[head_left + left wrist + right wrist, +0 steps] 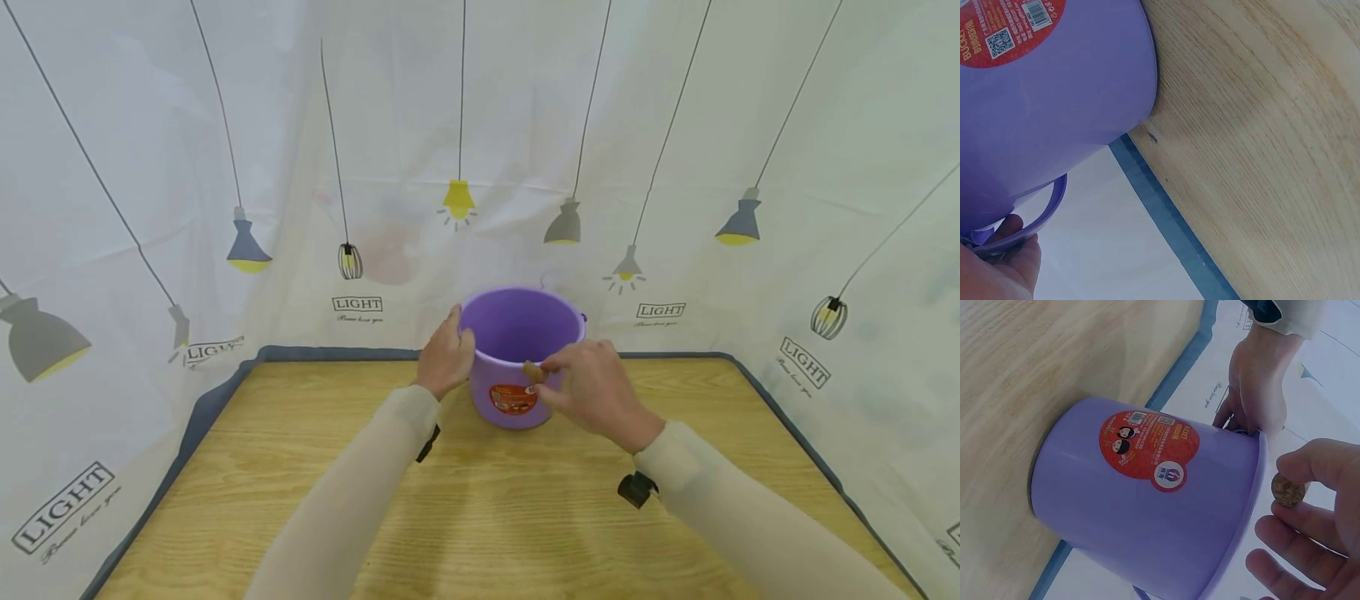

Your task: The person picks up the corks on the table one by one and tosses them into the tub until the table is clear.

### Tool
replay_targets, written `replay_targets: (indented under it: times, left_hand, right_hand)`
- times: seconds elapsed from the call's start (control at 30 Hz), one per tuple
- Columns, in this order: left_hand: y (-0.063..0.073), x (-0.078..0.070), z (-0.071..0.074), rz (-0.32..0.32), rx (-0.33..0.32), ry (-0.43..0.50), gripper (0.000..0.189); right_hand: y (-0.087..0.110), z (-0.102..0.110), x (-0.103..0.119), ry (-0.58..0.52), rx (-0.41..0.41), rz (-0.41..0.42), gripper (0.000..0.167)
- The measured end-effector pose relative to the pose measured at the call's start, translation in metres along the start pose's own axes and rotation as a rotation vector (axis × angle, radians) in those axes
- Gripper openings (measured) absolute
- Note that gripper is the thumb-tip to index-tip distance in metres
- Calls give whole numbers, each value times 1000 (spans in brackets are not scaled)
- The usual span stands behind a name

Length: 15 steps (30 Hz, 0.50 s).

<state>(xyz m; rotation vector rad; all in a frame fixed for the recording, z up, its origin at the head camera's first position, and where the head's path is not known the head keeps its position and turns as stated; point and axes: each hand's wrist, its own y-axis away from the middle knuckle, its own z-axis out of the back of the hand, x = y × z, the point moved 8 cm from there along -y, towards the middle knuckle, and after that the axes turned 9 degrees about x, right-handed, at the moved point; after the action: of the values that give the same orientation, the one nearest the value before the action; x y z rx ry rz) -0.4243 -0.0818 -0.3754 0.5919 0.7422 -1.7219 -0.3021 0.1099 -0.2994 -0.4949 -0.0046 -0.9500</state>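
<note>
A purple bucket (486, 382) stands upright on the wooden table, with a red label (1147, 450) on its near side. At the bucket's left side my left hand (446, 354) grips the rim area. In the left wrist view its fingers and thumb close around the bucket's purple handle (1055, 201), close to where it joins the rim. My right hand (596, 387) pinches a brown speckled cork (1288, 491) between thumb and fingers. That cork is just outside the near right of the rim. The inside of the bucket shows only in part, and its bottom is hidden.
The wooden table (322, 467) has a dark blue edging (345, 354) along its back and sides. Behind it and at both sides hangs a white cloth (405, 108) printed with lamps and the word LIGHT. The back edge lies close behind the bucket.
</note>
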Motion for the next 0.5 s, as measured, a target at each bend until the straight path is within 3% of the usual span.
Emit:
replay_targets:
  times: [0.23,0.5]
  left_hand:
    - [1,-2,1,-3,-1,4,63]
    - [1,-2,1,-5,6,5,65]
  right_hand:
    - [-8,4,-7,11,-18,-29,15]
    - [-16,8,-15,-47,-32,-50,14]
